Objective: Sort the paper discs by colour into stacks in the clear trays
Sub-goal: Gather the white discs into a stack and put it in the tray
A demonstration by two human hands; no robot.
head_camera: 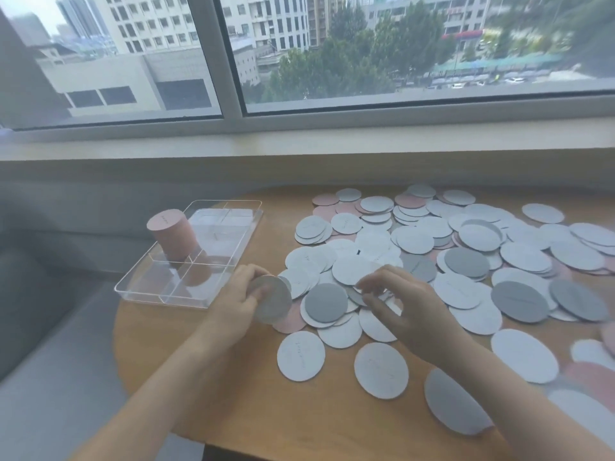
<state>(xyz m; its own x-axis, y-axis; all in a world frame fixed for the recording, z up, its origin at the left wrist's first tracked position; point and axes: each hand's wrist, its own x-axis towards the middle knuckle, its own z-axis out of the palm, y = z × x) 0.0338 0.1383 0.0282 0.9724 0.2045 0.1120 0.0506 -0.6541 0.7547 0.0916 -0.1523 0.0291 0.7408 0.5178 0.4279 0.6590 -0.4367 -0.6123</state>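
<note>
pale discs pinched in the left hand could fan out and slip; right hand fingers curl, plucking a loose disc.

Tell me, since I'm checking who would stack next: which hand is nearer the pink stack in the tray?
Left. The left hand, holding pale discs, is just right of the clear tray, below the pink stack. The right hand is farther right, over the loose discs.

A rounded wooden counter stands below a pale windowsill. Beyond the far window rise white apartment blocks, with green trees to the right.
</note>
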